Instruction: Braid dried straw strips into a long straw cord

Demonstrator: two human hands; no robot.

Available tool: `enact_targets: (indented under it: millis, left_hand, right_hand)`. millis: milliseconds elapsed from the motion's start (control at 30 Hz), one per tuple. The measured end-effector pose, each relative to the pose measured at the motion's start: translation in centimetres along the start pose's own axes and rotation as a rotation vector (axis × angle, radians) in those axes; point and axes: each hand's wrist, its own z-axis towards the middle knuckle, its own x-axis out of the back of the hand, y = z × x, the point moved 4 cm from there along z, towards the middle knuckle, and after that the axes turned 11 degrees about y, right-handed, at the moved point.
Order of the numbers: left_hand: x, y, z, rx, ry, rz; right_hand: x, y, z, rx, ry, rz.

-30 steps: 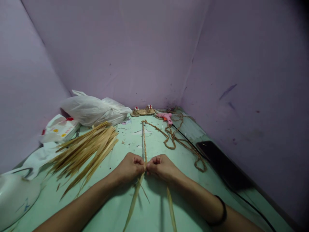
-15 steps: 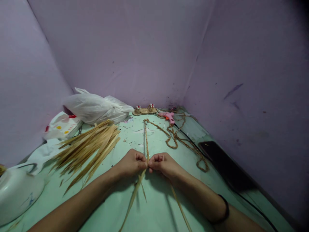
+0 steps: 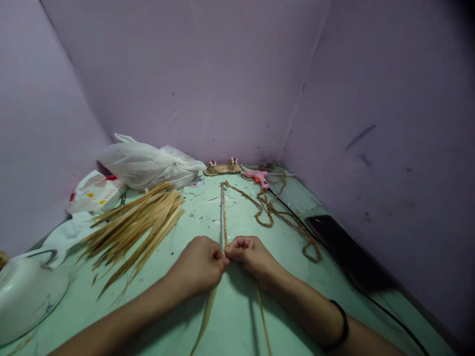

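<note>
Pinching braid (image 3: 223, 212) end with left hand (image 3: 198, 264) and right hand (image 3: 247, 254); loose strips (image 3: 206, 316) trail behind hands. Better hold tension even, crossings tight.

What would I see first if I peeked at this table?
Two hands meet in the middle: the left hand and right hand pinch the near end of a braided straw cord that runs straight away from them. A fan of straw strips lies to the left, and a pink glue gun sits far back.
</note>
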Motion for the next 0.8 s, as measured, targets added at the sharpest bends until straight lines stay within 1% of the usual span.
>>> enact_targets:
  millis: [100, 167, 233, 333, 400, 433, 467, 500, 533, 567, 633, 667, 700, 733, 800]
  left_hand:
    - [-1.1, 0.8, -1.4, -0.076, 0.146, 0.114]
    - [-1.7, 1.1, -2.2, -0.105, 0.197, 0.108]
    - [-1.9, 1.3, -2.5, -0.116, 0.200, 0.075]
    - [-1.0, 1.3, -1.9, -0.117, 0.128, 0.034]
    - [0.2, 0.9, -0.8, -0.075, 0.123, -0.037]
    - [1.0, 0.5, -0.3, -0.008, 0.159, -0.104]
    - [1.4, -0.1, 0.3, 0.093, 0.156, -0.199]
    - [1.4, -0.7, 0.7, 0.204, 0.109, -0.315]
    - [1.1, -1.2, 1.1, 0.305, 0.016, -0.442]
    - [0.5, -1.5, 1.2, 0.384, -0.112, -0.575]
    - [-0.8, -1.5, 1.3, 0.463, -0.353, -0.818]
    - [-1.3, -1.5, 1.2, 0.480, -0.428, -0.908]
    - [-1.6, -1.5, 1.2, 0.496, -0.469, -0.969]
    - [-1.9, -1.7, 1.2, 0.508, -0.479, -1.000]
    - [-2.2, -1.9, 1.2, 0.508, -0.440, -0.988]
  right_hand:
    - [0.1, 0.2, 0.0, -0.012, 0.037, 0.003]
    - [0.1, 0.4, 0.2, -0.004, 0.038, 0.017]
    - [0.0, 0.5, 0.3, 0.010, 0.034, 0.045]
    - [0.0, 0.4, 0.3, 0.004, 0.006, 0.081]
    - [-0.1, 0.2, 0.1, -0.017, -0.040, 0.089]
    - [-0.1, 0.1, 0.0, -0.022, -0.066, 0.087]
    - [-0.1, 0.0, 0.0, -0.018, -0.092, 0.081]
    - [-0.1, -0.1, -0.1, -0.010, -0.117, 0.073]
    - [-0.2, -0.2, -0.1, 0.000, -0.138, 0.071]
    - [-0.2, -0.2, -0.1, 0.010, -0.157, 0.077]
    - [-0.3, -0.2, 0.0, 0.019, -0.188, 0.108]
    - [-0.3, -0.1, 0.1, 0.014, -0.198, 0.118]
    - [-0.3, 0.0, 0.2, 0.004, -0.198, 0.121]
    - [-0.2, 0.0, 0.3, -0.007, -0.194, 0.112]
    - [0.0, 0.0, 0.5, -0.020, -0.186, 0.083]
